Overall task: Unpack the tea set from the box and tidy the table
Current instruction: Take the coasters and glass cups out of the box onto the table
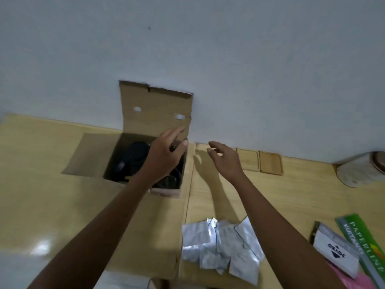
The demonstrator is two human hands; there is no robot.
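Cardboard box (145, 113) sits open against the wall on the pale wood-grain counter (41, 163), lid flap standing up, side flap laid flat to its left. Inside is dark; a black rounded piece w/ a lid, prob. the teapot (136, 154), is in the box, plus what looks like glassware at the box's near right corner, too dim to tell.

Left hand (164, 153) is over the box's right side, fingers curled loosely near the rim; can't tell if they're grasping anything. Right hand (225, 159) hovers just right of the box, fingers spread, holding nothing.

Progress, as I judge it: early-to-mid. Wooden coasters (270, 163), flat w/ rounded corners, lie in a row right of the box by the wall, apparently already out. Main pieces not yet lifted.

Tidying left: silvery foil sachets (220, 245), crinkled, heaped near-right of the box; a white pouch (335, 251) and green booklet (364, 247) further right.
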